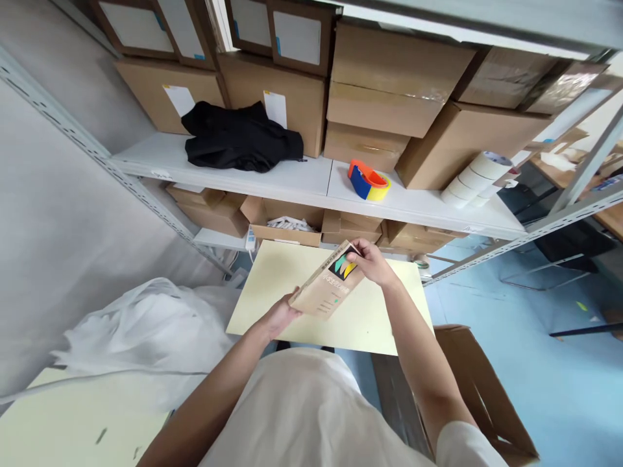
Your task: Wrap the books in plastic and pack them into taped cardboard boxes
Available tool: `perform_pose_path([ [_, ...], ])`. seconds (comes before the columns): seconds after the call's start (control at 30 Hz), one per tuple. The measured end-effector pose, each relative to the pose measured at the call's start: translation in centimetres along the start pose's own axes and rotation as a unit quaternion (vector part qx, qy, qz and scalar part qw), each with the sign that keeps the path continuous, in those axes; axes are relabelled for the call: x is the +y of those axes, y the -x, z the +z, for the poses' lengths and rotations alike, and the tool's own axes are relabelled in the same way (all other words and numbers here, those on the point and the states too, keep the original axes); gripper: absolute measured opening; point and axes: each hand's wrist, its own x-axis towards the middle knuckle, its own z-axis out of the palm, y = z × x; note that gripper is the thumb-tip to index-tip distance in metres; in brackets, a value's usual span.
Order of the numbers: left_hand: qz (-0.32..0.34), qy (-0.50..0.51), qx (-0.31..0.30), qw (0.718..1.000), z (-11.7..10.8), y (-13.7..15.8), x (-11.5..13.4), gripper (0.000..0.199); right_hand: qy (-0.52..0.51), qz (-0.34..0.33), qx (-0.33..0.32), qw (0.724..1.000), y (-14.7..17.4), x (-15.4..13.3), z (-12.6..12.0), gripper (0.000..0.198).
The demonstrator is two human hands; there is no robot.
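A tan book [325, 293] with green and yellow leaf shapes on a black patch is held up, tilted, above a pale yellow table [384, 318]. My left hand [281, 315] grips its lower left corner, with the fingers mostly hidden behind it. At the upper right corner, my right hand [370, 261] is closed on the cover, thumb lying over the printed picture. Dark lettering runs along the narrow edge that faces up and left.
Behind the table, a grey metal shelf [311, 174] carries cardboard boxes [384, 84], a black cloth [238, 136], a coloured tape roll [368, 180] and white rolls [474, 178]. White plastic sheeting [146, 324] lies left. An open carton [479, 389] stands on the floor at right.
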Motion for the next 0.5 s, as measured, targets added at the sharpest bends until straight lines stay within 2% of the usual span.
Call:
perform_pose_path([
  [0.07, 0.069, -0.024, -0.02, 0.997, -0.1, 0.5, 1.2, 0.068, 0.024, 0.014, 0.0, 1.0, 0.0, -0.4, 0.5, 0.031],
  [0.13, 0.141, -0.122, -0.022, 0.982, -0.1, 0.8, 2.2, 0.063, 0.055, 0.021, 0.001, 0.998, -0.1, -1.0, 1.2, 0.03],
  [0.2, 0.18, -0.25, 0.008, 0.951, -0.1, 0.9, 2.8, 0.05, 0.088, 0.02, 0.003, 0.996, -0.3, -1.6, 2.0, 0.028],
  [0.27, 0.201, -0.331, 0.059, 0.92, -0.3, 0.9, 2.9, 0.039, 0.111, 0.014, 0.002, 0.994, -0.4, -2.1, 2.7, 0.026],
  [0.33, 0.213, -0.342, 0.102, 0.91, -0.7, 1.0, 2.6, 0.038, 0.116, 0.012, 0.011, 0.993, -0.4, -2.2, 3.0, 0.026],
  [0.4, 0.211, -0.3, 0.121, 0.922, -1.3, 1.2, 2.3, 0.041, 0.1, 0.025, 0.031, 0.994, 0.0, -2.1, 2.9, 0.028],
  [0.5, 0.196, -0.218, 0.119, 0.949, -2.0, 1.5, 2.1, 0.044, 0.0, 0.077, 0.079, 0.994, 1.3, -1.6, 3.0, 0.037],
])
